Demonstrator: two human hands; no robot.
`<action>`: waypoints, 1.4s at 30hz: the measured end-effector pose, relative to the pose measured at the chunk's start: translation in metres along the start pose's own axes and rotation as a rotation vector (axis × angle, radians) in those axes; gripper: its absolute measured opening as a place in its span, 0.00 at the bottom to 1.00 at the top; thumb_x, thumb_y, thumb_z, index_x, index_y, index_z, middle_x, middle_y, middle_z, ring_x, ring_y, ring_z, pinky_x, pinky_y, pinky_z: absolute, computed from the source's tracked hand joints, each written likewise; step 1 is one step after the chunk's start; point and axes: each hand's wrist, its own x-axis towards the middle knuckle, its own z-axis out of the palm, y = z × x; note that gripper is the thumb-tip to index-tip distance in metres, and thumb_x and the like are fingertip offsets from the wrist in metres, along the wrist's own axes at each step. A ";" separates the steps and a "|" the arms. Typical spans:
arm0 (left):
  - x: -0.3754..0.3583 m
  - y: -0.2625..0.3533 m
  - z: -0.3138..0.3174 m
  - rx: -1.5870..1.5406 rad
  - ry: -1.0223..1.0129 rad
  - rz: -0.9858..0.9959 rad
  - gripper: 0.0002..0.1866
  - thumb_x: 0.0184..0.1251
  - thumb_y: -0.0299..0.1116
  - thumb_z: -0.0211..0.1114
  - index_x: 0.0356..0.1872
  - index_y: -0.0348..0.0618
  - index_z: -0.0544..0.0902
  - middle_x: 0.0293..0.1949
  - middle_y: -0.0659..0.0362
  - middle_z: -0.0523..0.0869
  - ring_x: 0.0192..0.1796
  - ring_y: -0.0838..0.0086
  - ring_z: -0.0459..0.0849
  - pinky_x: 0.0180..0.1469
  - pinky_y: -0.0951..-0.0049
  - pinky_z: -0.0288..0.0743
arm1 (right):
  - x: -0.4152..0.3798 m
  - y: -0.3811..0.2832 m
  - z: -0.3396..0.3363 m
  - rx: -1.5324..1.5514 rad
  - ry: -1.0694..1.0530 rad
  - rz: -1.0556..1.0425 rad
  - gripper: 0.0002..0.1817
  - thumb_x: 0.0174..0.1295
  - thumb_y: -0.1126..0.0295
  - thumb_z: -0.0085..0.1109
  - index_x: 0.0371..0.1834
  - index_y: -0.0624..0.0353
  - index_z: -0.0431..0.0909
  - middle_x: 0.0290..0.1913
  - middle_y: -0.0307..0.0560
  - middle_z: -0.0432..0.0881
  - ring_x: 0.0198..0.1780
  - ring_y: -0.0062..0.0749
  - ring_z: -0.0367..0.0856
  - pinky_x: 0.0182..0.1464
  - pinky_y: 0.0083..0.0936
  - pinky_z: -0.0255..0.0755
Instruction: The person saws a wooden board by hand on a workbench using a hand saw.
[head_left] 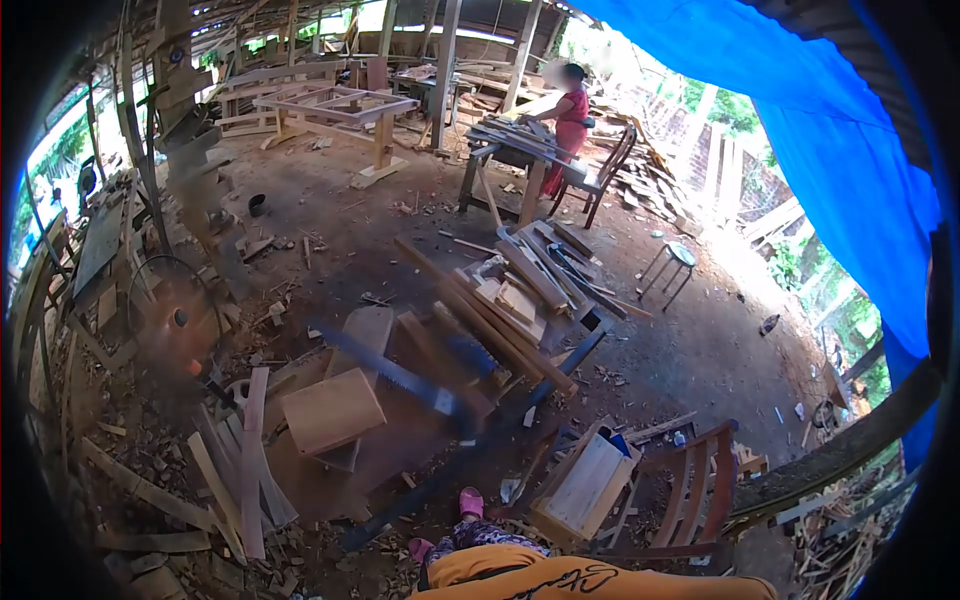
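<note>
Neither of my hands is in view. At the bottom edge my orange shirt (560, 582) and a pink shoe (471, 503) show. Ahead of my feet lies a long blue-grey strip (385, 370), blurred, beside a pale wooden block (332, 408). A wooden box-shaped piece (588, 490) stands to the right of my feet, with a curved, slatted dark-red chair part (705, 485) next to it. Beyond these, long boards (490, 320) lie stacked at an angle in the middle of the floor.
A person in red (572, 125) stands at a workbench (515, 140) loaded with wood strips, beside a chair (603, 175). A round stool (681, 255) is at the right. A large wooden frame (340, 108) stands at the back left. Loose planks (253, 460) and scraps litter the left floor.
</note>
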 end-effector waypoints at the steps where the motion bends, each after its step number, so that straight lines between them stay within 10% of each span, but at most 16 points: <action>1: -0.005 -0.004 0.001 0.001 -0.011 -0.009 0.19 0.66 0.43 0.66 0.55 0.47 0.84 0.50 0.49 0.85 0.51 0.57 0.84 0.55 0.59 0.76 | 0.002 -0.001 0.003 0.002 -0.008 -0.003 0.18 0.61 0.55 0.65 0.44 0.59 0.85 0.36 0.45 0.88 0.36 0.30 0.85 0.39 0.29 0.78; 32: -0.092 0.027 -0.036 -0.007 -0.361 -0.195 0.20 0.65 0.44 0.66 0.53 0.45 0.84 0.47 0.48 0.85 0.47 0.59 0.87 0.51 0.59 0.78 | 0.025 -0.006 0.046 0.060 -0.201 -0.023 0.18 0.62 0.55 0.65 0.43 0.58 0.86 0.35 0.43 0.88 0.36 0.29 0.86 0.38 0.29 0.78; 35: -0.090 -0.019 0.003 -0.017 -0.394 -0.234 0.20 0.65 0.44 0.66 0.53 0.44 0.84 0.46 0.48 0.85 0.47 0.59 0.87 0.50 0.59 0.78 | -0.007 -0.058 -0.037 0.009 -0.096 0.112 0.19 0.63 0.52 0.65 0.47 0.54 0.86 0.38 0.43 0.88 0.39 0.31 0.85 0.42 0.31 0.77; 42: 0.001 0.042 -0.079 0.168 0.348 0.041 0.28 0.64 0.54 0.65 0.59 0.49 0.81 0.52 0.49 0.82 0.58 0.54 0.80 0.60 0.48 0.70 | 0.074 -0.062 -0.162 -0.057 0.613 -0.216 0.24 0.62 0.49 0.66 0.50 0.57 0.83 0.38 0.51 0.88 0.44 0.40 0.87 0.46 0.32 0.79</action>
